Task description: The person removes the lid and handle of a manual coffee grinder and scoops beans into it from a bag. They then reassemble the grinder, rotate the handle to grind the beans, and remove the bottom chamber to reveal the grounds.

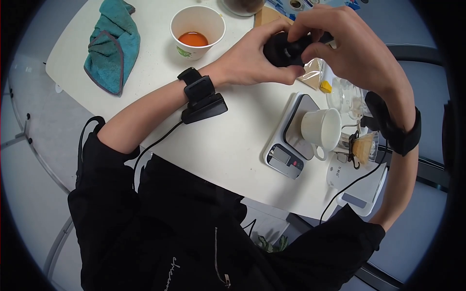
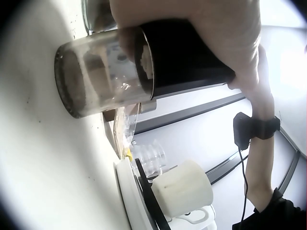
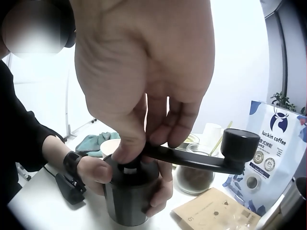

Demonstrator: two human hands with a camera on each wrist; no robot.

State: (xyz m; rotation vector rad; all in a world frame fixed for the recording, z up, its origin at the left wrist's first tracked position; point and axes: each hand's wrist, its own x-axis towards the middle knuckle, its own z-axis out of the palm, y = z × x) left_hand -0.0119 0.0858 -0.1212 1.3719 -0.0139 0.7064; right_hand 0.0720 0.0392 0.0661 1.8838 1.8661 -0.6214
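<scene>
A black hand grinder (image 3: 128, 196) stands upright on the table, its clear lower jar (image 2: 91, 74) showing in the left wrist view. The left hand (image 1: 257, 56) wraps round the black body. Above it, the right hand (image 3: 148, 72) pinches the hub end of the black crank arm (image 3: 192, 159) between thumb and fingers. The crank's round knob (image 3: 240, 146) sticks out to the right in the right wrist view, with no fingers on it.
A paper cup (image 1: 198, 31) with reddish liquid and a teal cloth (image 1: 112, 48) lie left. Nearer the right are a scale (image 1: 286, 160), a white cup (image 1: 321, 128) and a filter dripper (image 1: 364, 148). Behind stand a coffee bag (image 3: 271, 158) and glass jar (image 3: 194, 178).
</scene>
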